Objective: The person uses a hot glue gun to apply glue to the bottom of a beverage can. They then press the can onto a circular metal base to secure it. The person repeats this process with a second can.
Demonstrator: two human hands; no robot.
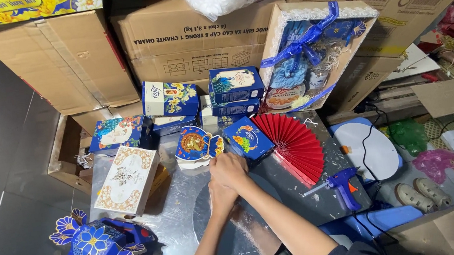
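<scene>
My two hands meet over the far rim of a round silver board [246, 236] lying on a shiny metal table [177, 212]. My right hand [231, 168] lies on top of my left hand [220, 193], fingers curled; whatever is under them is hidden. Just beyond the hands stand a small blue box with a fruit picture [247, 138] and a blue fish-shaped decorated box [198, 145]. A red pleated paper fan [298, 144] lies spread to the right. A blue glue gun [342, 184] rests at the table's right edge.
A white and gold patterned box [126, 179] lies at left, and a blue flower-trimmed box [103, 250] at front left. Several blue gift boxes [234, 85] stack behind. A ribboned gift tray [314, 52] leans on cardboard cartons [185, 37]. Sandals [425, 194] and plastic bags [438, 162] lie on the floor at right.
</scene>
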